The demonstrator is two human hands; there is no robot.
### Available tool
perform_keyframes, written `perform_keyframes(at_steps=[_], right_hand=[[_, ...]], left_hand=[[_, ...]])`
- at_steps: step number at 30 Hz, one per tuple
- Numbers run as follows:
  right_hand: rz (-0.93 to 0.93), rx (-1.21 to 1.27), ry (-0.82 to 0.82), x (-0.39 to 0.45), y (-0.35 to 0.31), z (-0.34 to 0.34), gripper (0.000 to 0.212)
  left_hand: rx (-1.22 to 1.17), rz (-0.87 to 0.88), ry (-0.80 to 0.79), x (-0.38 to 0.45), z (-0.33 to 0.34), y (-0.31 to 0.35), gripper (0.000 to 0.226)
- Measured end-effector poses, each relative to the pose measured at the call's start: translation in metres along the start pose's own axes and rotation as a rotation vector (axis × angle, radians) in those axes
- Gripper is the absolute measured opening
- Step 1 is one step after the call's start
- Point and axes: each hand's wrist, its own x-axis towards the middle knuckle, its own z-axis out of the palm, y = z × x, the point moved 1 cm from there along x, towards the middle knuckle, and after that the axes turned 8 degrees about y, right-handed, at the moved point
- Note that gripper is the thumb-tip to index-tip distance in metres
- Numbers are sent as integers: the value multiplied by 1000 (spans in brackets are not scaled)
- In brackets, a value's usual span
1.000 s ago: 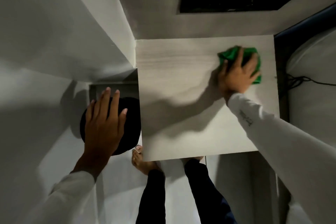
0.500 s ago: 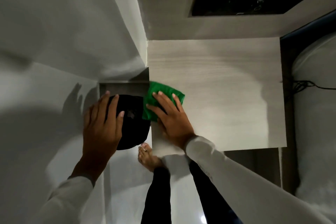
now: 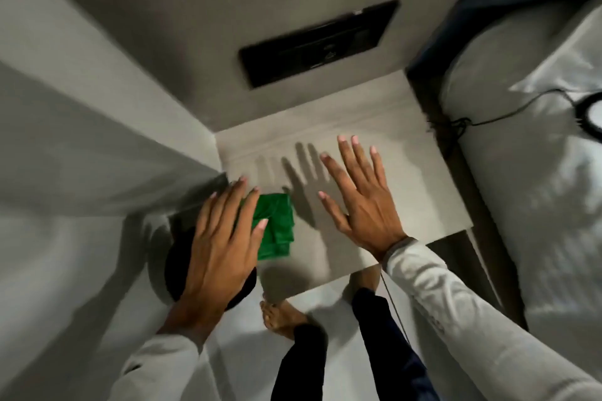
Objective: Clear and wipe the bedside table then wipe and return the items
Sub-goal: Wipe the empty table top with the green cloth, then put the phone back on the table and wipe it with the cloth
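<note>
1. A folded green cloth lies at the left edge of the pale counter, partly under the left hand's fingertips.
2. The left hand is spread flat, fingers straight, above a dark round object beside the counter; whether it touches the cloth is unclear.
3. The right hand hovers open over the counter, holding nothing.
4. The cloth looks soft, light and limp; a pinch at its folded edge should lift it.

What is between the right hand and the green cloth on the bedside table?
Nothing visible. The right hand hovers open over bare tabletop, and the green cloth lies to its left at the table's left edge, partly under the left hand fingers.
</note>
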Motion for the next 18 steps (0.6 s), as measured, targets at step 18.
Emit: perform_keyframes(at_steps=[18], right_hand=[[870,-293,627,-111,222,-264,66]], left_hand=[[-592,789,-10,217,-19,400,52]])
